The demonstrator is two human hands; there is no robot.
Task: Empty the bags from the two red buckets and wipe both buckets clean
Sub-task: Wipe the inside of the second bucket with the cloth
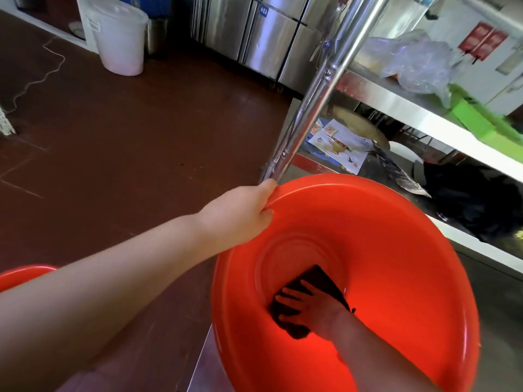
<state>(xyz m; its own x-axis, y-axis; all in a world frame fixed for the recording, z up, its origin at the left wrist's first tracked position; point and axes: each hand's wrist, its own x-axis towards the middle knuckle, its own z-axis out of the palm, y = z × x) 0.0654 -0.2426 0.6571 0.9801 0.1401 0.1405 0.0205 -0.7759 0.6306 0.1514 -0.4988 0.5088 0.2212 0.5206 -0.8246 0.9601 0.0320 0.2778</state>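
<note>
We see open brown floor (113, 123) to the left, and a steel shelf rack (396, 106) crowding the red bucket (396, 250) on the right, its post (314, 94) touching the far rim. A second red bucket (25, 275) peeks in at the left edge. Our left grip (240, 213) clamps the rim; our right grip (308, 304) presses a dark cloth (319, 281) flat inside, fingers spread.

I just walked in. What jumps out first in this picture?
The big red bucket fills the lower right. The left hand grips its rim, and the right hand presses a dark cloth against its inside. Behind stand a steel shelf and a white bucket.
</note>
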